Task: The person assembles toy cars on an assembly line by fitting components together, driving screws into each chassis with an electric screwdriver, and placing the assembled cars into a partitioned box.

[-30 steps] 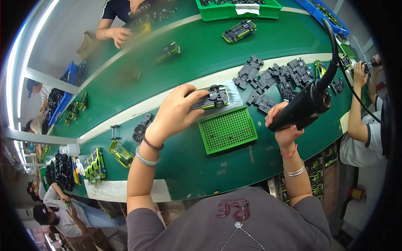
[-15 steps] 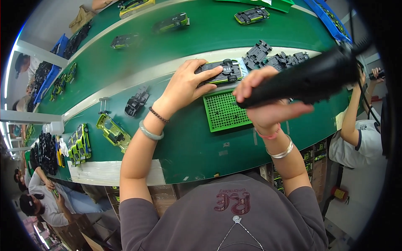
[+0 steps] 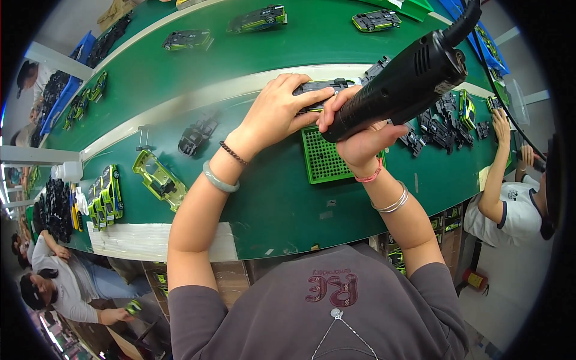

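My left hand (image 3: 277, 111) presses an upside-down toy car (image 3: 312, 88) against the bench, its fingers resting on the black chassis and sides. In my right hand (image 3: 363, 144) is a black corded electric screwdriver (image 3: 399, 84), tilted with its lower end beside the car. The tip is hidden by my fingers. Just below sits a green perforated tray (image 3: 332, 179) with small dark pieces in its holes. Left of my left forearm lie a black interior part (image 3: 197, 137), a yellow-green car shell (image 3: 159, 183) and an axle with wheels (image 3: 143, 139).
Black chassis parts (image 3: 441, 129) lie piled at the right, near a co-worker's hand (image 3: 501, 126). Beyond a pale rail, upside-down toy cars (image 3: 186, 39) rest on the green belt. Yellow-green cars (image 3: 106, 195) stand lined up at left. The screwdriver's cord (image 3: 465, 24) runs upward.
My right hand has brought the screwdriver left and swung its body more upright, closer to the car. My left hand stays on the car. At lower left, a co-worker's hand holding a green piece has moved.
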The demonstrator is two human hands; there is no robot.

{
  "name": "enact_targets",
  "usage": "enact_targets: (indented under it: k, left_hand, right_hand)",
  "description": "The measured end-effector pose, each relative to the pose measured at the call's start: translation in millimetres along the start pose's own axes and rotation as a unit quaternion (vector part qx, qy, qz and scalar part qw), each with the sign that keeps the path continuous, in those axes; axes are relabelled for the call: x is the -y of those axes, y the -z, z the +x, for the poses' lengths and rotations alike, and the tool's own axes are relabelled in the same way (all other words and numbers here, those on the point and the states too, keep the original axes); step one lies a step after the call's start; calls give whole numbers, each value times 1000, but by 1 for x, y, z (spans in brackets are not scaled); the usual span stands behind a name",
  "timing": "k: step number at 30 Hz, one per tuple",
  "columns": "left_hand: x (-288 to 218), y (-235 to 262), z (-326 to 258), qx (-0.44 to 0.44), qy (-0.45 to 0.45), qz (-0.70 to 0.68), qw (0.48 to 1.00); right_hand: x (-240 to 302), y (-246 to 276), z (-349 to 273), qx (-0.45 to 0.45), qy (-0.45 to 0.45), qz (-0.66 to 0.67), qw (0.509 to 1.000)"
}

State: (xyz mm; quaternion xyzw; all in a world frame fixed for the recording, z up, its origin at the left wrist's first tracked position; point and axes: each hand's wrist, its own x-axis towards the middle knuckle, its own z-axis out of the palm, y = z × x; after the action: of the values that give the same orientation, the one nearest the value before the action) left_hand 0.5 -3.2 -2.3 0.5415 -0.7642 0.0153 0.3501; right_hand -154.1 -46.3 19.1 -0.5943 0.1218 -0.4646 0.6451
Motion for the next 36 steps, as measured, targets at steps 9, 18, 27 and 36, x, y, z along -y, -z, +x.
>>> enact_targets:
  k: [9, 18, 27, 36]
  left_hand:
    - [0, -1, 0, 6, 0, 4, 1000]
    - [1, -2, 0, 3, 2, 6, 1000]
    - [3, -4, -2, -2, -11, 13, 1000]
    - [-5, 2, 3, 15, -5, 19, 1000]
  right_hand:
    - [-4, -1, -3, 2, -3, -16, 1000]
    - [-5, -2, -2, -6, 2, -19, 1000]
    - [-8, -3, -1, 36, 2, -78, 996]
    - [43, 29, 44, -19, 148, 39, 988]
